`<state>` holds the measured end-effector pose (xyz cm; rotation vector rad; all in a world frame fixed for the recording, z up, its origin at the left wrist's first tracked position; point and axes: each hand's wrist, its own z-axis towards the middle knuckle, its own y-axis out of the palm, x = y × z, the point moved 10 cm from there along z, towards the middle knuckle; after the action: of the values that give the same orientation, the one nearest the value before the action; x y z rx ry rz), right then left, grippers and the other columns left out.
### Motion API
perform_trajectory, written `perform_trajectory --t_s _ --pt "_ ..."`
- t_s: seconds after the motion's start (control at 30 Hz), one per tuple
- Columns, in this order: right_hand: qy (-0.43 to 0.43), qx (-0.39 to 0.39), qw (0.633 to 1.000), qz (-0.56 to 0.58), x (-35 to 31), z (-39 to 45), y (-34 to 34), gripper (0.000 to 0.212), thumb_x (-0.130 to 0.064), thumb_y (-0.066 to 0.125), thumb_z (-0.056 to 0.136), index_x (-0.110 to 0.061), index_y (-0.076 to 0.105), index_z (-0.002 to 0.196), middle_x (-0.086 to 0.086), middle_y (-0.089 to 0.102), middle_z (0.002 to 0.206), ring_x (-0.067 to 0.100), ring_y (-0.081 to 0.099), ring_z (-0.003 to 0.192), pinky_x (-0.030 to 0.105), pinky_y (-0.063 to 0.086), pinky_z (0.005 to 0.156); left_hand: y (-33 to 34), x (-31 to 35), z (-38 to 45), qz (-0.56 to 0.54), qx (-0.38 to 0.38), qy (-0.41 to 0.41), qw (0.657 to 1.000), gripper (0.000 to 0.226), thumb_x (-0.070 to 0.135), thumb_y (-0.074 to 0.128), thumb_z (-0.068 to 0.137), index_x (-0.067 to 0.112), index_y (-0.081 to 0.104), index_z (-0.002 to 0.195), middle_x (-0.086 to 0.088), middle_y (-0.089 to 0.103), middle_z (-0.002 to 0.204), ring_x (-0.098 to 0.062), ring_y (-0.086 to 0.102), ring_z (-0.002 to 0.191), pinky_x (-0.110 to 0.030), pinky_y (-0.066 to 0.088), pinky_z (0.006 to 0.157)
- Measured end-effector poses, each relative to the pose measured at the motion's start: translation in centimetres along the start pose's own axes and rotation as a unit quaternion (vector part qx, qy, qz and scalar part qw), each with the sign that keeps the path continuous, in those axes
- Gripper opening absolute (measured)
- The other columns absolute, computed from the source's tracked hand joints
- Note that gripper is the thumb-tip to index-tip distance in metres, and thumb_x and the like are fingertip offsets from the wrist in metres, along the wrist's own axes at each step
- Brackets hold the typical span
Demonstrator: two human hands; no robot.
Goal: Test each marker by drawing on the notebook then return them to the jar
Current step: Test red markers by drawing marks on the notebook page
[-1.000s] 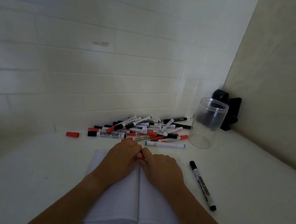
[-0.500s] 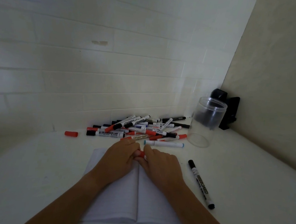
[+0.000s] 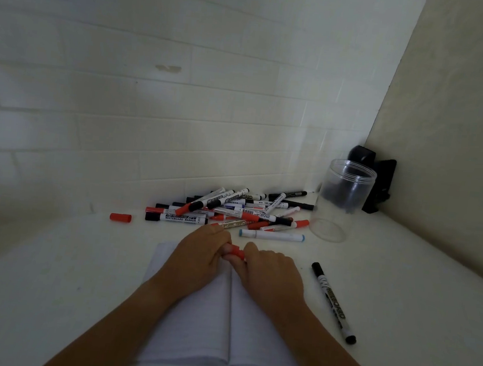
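An open white notebook [image 3: 190,320] lies on the table in front of me. Both hands meet above its top edge, gripping a red marker [image 3: 237,253] between them. My left hand [image 3: 196,258] holds its left end and my right hand [image 3: 272,278] holds the right end; only the red middle part shows. Behind them lies a pile of several whiteboard markers [image 3: 231,208] with red, black and blue caps. A clear plastic jar [image 3: 343,199] stands upright and looks empty at the back right.
A black marker [image 3: 333,302] lies alone right of the notebook. A white marker with blue ends [image 3: 272,235] lies just beyond my hands. A loose red cap [image 3: 120,217] sits at the left. A black device [image 3: 379,182] stands in the corner behind the jar.
My hands have parted slightly, so more of the red marker shows between them. Everything else on the table stays as it was.
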<state>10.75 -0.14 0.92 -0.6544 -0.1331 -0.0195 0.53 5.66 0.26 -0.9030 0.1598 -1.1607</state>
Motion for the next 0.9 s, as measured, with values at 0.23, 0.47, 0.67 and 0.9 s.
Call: perform_trajectory --t_s 0.23,0.47,0.67,0.9 --pt "0.057 -0.069 0.994 0.068 1.2 0.1 0.8 0.040 -0.052 0.034 0.100 -0.022 0.055 0.084 -0.008 0.051 0.056 0.010 0.046 0.040 0.024 0.027 0.040 -0.6 -2.3 -0.3 0.017 -0.013 -0.079 0.997 0.045 0.044 0.028 0.098 0.017 0.064 0.093 0.009 0.054 0.085 -0.010 0.049 0.075 -0.030 0.043 0.069" --pt "0.122 -0.151 0.973 0.123 3.3 0.0 1.7 0.067 -0.003 0.052 0.091 -0.036 0.039 0.148 -0.002 0.053 0.112 0.017 0.060 0.080 0.030 0.048 0.061 -1.1 -0.8 -0.6 -0.011 -0.040 -0.036 0.998 0.018 0.045 0.064 0.082 0.028 0.067 0.089 0.016 0.054 0.094 -0.002 0.053 0.084 -0.022 0.046 0.074" --pt "0.113 -0.105 0.962 0.225 2.9 0.2 0.9 0.039 -0.025 0.035 0.094 -0.026 0.064 0.121 -0.003 0.055 0.114 0.010 0.056 0.076 0.030 0.051 0.060 -0.2 -0.2 -1.0 0.027 -0.072 -0.040 0.996 0.042 0.066 0.059 0.078 0.033 0.054 0.104 0.016 0.050 0.105 -0.005 0.047 0.095 -0.028 0.044 0.080" --pt "0.195 -0.025 0.940 0.278 5.9 0.3 -1.0 0.059 0.013 0.048 0.085 -0.025 0.065 0.128 -0.005 0.069 0.105 0.007 0.064 0.079 0.018 0.054 0.074 0.5 -0.6 -1.3 -0.047 -0.119 -0.053 0.990 0.040 0.036 0.060 0.080 0.032 0.055 0.119 0.016 0.051 0.120 -0.002 0.053 0.103 -0.026 0.048 0.087"
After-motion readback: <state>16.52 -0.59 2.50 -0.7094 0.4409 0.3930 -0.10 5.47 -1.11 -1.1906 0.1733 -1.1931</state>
